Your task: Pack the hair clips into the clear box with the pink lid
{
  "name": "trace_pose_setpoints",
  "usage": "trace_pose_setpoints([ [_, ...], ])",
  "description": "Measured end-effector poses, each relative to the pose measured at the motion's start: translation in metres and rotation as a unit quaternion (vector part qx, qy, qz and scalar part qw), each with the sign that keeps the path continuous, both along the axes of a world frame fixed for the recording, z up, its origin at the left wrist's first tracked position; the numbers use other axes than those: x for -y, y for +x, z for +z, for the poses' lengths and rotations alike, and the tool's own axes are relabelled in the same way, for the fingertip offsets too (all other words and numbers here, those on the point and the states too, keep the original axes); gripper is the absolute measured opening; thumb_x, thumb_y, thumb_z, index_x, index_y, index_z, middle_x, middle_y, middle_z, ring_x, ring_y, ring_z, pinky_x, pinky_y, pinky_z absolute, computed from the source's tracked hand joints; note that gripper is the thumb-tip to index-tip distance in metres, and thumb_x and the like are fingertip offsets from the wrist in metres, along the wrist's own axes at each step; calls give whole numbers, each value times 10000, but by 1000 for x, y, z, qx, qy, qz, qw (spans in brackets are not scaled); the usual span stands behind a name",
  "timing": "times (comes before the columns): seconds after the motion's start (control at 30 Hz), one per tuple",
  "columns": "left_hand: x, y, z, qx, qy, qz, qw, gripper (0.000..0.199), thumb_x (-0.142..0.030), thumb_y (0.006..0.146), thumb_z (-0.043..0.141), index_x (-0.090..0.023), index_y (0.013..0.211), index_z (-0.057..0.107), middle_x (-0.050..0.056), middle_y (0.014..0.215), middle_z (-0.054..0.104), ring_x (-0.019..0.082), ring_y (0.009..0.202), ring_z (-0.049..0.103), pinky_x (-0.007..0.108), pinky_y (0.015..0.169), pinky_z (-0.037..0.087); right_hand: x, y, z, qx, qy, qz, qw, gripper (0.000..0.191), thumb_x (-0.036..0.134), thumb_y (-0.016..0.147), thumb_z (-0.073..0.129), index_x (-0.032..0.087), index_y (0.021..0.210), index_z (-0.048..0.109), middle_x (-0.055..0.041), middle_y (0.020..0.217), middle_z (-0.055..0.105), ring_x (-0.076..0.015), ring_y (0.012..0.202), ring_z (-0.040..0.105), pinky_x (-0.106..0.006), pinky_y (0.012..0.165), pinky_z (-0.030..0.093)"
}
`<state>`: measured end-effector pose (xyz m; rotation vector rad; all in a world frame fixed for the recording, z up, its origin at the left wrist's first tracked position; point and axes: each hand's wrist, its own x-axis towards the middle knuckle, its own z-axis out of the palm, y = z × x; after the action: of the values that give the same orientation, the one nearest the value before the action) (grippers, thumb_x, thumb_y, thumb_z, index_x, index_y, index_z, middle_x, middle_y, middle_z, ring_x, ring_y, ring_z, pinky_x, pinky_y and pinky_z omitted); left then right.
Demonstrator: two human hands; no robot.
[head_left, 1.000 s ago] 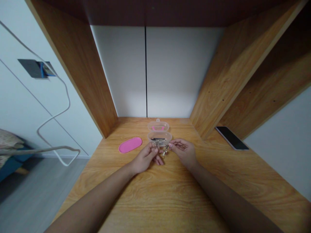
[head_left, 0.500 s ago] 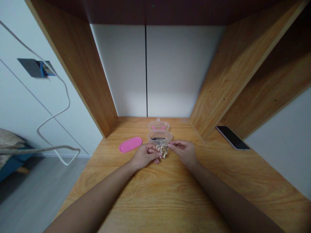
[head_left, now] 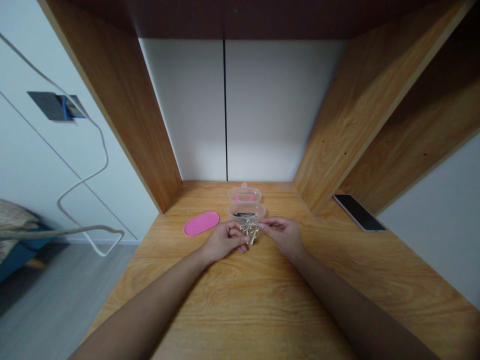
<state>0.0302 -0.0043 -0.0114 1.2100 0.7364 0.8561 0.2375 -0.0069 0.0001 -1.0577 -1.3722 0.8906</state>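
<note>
Between my two hands is a shiny, pale gold metal hair clip (head_left: 250, 231) with curved, openwork parts. My left hand (head_left: 225, 241) grips its left side between thumb and fingers. From the right, my right hand (head_left: 283, 234) pinches its upper right edge with thumb and forefinger. The clip is held just in front of a clear oval plastic box (head_left: 260, 212), whose near wall it partly covers. Dark thin pieces, like hairpins (head_left: 244, 214), lie inside the box. Its clear hinged lid (head_left: 244, 191), with a pink shape on it, lies folded back behind.
A pink oval tray (head_left: 201, 223) lies left of the box. A dark-screened phone (head_left: 359, 212) rests at the right by the wooden panel (head_left: 337, 140). A white cable (head_left: 106, 145) hangs at the left, beyond the desk edge. A white back panel (head_left: 262, 110) stands behind the box.
The gold hair clip has turned slightly and shifted a little to the left between my fingers. My right hand has moved slightly left with it; my left hand stays almost in place.
</note>
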Motion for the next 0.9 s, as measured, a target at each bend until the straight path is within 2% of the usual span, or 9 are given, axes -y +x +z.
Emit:
trace_pose_setpoints([
  [0.23,0,-1,-3,-18,-8,-10,1000,498,-468,654,897,-103,892,654,85,818,758,120,599,662,247,631,529,-2,0,-3,-29,-4,-11,1000,373,517,620,881,186,765,789,-91,777,798,-215,671,749,-321,641,628],
  [0.37,0,0,-3,-27,-13,-9,1000,488,-471,647,899,-99,868,674,70,767,745,113,600,658,229,628,512,-3,0,-4,-28,-8,-10,1000,375,506,606,893,182,761,784,-94,768,796,-214,655,746,-322,634,625],
  [0.63,1,0,-5,-27,-10,-7,1000,479,-478,655,892,-98,882,708,86,784,757,124,608,670,249,641,532,0,-2,-5,-26,19,-34,999,244,407,644,881,207,759,800,-73,765,797,-194,638,737,-301,639,624],
  [0.9,0,1,-7,-19,-18,-1,1000,501,-464,620,914,-97,882,696,81,745,753,139,606,681,258,638,537,3,-4,-2,-21,17,-37,999,246,403,656,875,196,763,798,-77,741,793,-191,608,730,-280,589,618],
])
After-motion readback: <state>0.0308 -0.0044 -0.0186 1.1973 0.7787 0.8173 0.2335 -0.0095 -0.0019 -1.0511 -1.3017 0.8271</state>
